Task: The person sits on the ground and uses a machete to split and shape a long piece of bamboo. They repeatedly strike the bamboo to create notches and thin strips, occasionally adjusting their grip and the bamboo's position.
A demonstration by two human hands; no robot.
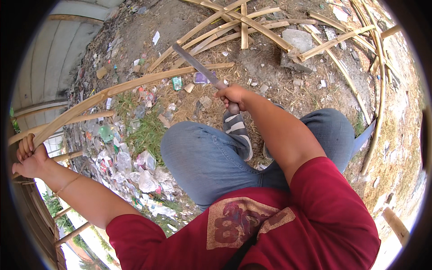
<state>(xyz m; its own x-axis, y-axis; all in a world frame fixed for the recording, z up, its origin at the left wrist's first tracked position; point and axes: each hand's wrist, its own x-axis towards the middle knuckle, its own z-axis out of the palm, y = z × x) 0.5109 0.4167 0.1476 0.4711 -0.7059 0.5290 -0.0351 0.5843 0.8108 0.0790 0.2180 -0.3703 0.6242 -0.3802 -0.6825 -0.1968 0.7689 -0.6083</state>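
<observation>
A squatting person grips a long knife in one hand and a bamboo strip in the other.

The right hand [231, 96] is closed tight around the handle of a long-bladed knife [198, 67], whose blade points up and to the left and crosses the long split bamboo strip [135, 83]. The left hand [29, 157] is curled shut around the near end of that same strip at the left edge of the view, and from there the strip arcs up and to the right over the ground. Below the right hand lie the person's jeans-clad knees [202, 157] and a grey striped shoe [236, 128]. More bamboo strips [252, 24] lie criss-crossed on the dirt beyond the blade, and plastic litter [130, 166] is heaped on the ground under the held strip.
</observation>
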